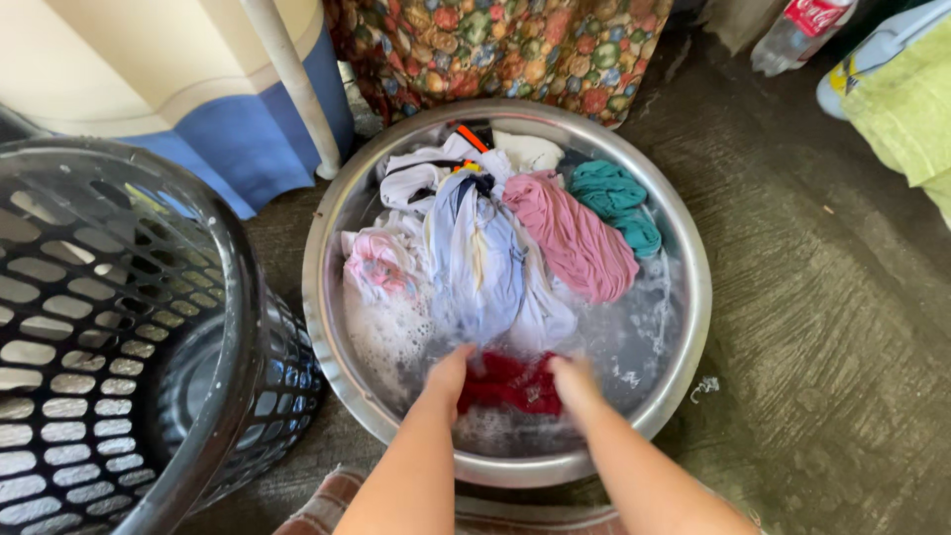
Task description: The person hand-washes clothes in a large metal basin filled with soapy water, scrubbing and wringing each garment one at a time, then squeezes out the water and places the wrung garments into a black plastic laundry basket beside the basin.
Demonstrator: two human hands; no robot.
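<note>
Rough, damp grey concrete floor point(822, 327) fills the right side of my view, and at the centre of the frame sits a round metal basin point(342, 213) holding soapy water and a heap of wet laundry. Low in the basin, near its bottom rim, I see a dark red garment point(510, 384) lying in the foam. My left hand point(448, 374) grips its left end and my right hand point(573, 378) grips its right end; the fingers of both are curled down into the cloth, partly blurred and sunk in suds.

Behind the red piece, a pale blue and white garment point(485, 263) is bunched up through the middle of the basin. A twisted pink garment point(575, 238) lies just to its right, touching it, and a teal garment point(614, 198) sits at the upper right against the basin wall. A light pink and white cloth point(381, 266) rests at the left, with white foam below it. More white cloth point(426, 170) is piled at the top, with a small orange item point(473, 139) on it that I cannot identify.

At the left of the frame, a black plastic laundry basket point(129, 337) with slotted walls stands just beside the basin; I make out nothing lying in it. A floral-print fabric point(495, 50) hangs along the top edge, and a yellow-green cloth point(906, 109) shows at the upper right.
</note>
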